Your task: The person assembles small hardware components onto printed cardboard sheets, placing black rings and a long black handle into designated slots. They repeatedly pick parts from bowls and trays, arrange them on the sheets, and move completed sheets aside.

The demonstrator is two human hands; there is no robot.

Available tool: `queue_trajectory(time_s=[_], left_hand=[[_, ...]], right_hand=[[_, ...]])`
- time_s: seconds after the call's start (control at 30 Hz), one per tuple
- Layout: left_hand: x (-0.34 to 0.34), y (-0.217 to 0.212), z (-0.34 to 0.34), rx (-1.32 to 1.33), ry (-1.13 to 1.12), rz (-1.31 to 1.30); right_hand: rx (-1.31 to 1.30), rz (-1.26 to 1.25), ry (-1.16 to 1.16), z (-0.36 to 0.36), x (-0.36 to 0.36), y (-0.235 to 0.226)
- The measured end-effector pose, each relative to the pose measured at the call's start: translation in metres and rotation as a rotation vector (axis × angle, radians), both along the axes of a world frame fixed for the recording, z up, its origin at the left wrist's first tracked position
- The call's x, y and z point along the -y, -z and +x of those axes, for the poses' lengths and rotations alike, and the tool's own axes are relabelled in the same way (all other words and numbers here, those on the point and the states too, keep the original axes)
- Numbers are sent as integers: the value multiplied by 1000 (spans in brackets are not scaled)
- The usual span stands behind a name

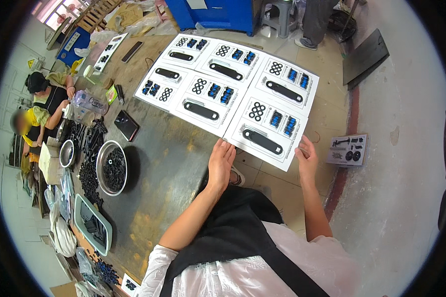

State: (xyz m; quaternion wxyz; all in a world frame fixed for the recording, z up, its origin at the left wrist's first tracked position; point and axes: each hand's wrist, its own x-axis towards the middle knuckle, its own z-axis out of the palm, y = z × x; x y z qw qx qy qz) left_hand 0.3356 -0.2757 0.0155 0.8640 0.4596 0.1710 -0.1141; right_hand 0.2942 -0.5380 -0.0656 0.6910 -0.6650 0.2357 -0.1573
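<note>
A big white card sheet (239, 97) spreads over the table's corner, its near right part jutting past the edge. Several printed panels on it each carry a black long-handled part (262, 141), black rings (256, 111) and blue-and-black small pieces (276, 119) under clear film. At the sheet's near edge, my left hand (221, 162) has its fingers pressed together on the rim; its thumb is hidden. My right hand (307, 159) grips the sheet's near right corner between thumb and fingers.
Left on the dark table (156, 173) are a phone (127, 125), a steel bowl (112, 168) of black rings, a pale green bin (92, 225) and loose black parts. Two people (42, 106) are at the far left. A printed card (348, 150) leans at the right wall.
</note>
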Motion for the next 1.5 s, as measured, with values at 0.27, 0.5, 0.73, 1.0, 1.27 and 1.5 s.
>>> queue_trajectory(time_s=[0.27, 0.5, 0.73, 1.0, 1.27, 1.5], left_hand=[[-3, 2, 3, 11, 21, -7], [-5, 3, 5, 12, 37, -25], [-4, -3, 3, 51, 66, -11], [-8, 4, 7, 47, 98, -74], [-43, 19, -13, 44, 69, -67], [-84, 22, -47, 95, 74, 35]], right_hand=[[10, -232, -47, 0, -3, -3], [10, -392, -32, 2, -5, -9], [-34, -537, -53, 3, -10, -20], [-49, -694, -72, 5, -3, -10], [12, -1073, -193, -6, -21, -67], [96, -1244, -319, -7, -54, -66]])
